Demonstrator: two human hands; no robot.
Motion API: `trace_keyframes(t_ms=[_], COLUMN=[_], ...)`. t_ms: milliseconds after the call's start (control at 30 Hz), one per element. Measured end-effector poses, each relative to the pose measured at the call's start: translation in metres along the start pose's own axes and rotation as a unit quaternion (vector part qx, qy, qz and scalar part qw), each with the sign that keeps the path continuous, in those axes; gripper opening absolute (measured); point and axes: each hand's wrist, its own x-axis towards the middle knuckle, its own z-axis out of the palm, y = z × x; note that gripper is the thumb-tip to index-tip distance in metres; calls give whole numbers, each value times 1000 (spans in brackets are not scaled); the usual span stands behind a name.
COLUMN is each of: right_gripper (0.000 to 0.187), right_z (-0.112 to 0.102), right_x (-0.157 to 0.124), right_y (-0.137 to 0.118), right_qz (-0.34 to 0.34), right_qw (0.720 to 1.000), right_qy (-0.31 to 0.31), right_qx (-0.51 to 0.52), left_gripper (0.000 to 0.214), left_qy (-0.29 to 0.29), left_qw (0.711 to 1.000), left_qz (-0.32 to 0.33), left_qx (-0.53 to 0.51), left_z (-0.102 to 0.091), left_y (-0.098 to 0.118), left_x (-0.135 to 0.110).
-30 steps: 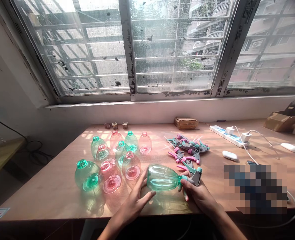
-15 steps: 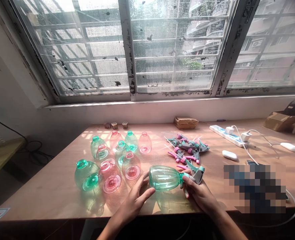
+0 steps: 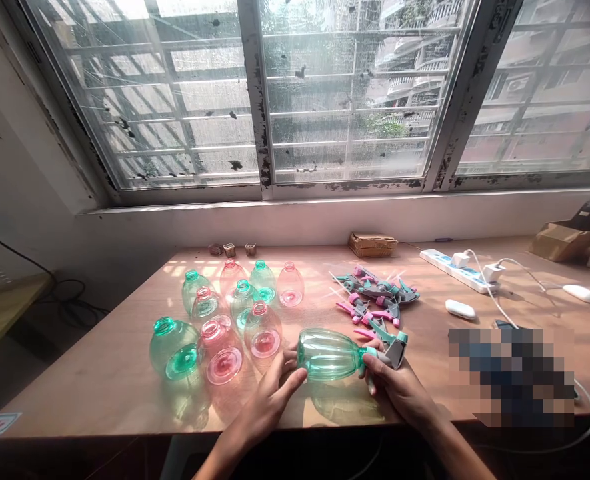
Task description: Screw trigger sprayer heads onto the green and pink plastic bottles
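Note:
A clear green spray bottle (image 3: 329,357) lies on its side in the air above the table's front edge, its base to the left. My left hand (image 3: 273,395) holds the base end between thumb and fingers. At the neck, my right hand (image 3: 399,388) is closed around the collar of the grey and teal spray head (image 3: 395,351), with the thumb on top. The right fingers are partly hidden behind the neck. Left of my hands stand several open, headless bottles, among them a green bottle (image 3: 175,350) and a pink bottle (image 3: 221,353).
A pile of pink, grey and teal spray heads (image 3: 377,293) lies beyond the held bottle. To the right are a power strip (image 3: 457,270) with plugs and cables, a white case (image 3: 459,309) and a blurred-out patch. A cardboard box (image 3: 373,245) sits near the wall.
Both hands keep their hold on the spray bottle. It has shifted very slightly to the left and up; everything else stays in place.

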Motion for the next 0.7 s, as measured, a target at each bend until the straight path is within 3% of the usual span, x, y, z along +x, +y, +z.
trace_keyframes(t_ms=[167,500,700], right_gripper=[53,52,49], right_z=[-1,0,-9], right_x=[-3,-3,-4], right_y=[-2,-1,7], right_qz=[16,14,24], right_qw=[999,1000,998], right_qy=[-28,-5,-3], right_qx=[-34,-25,-64], left_gripper=[41,57,48], left_qy=[32,0,18], left_qw=[999,1000,1000], left_qz=[-3,25,19], left_qx=[18,-5,-11], left_z=[-2,1,0], left_y=[-1,-8,-1], left_x=[1,8,3])
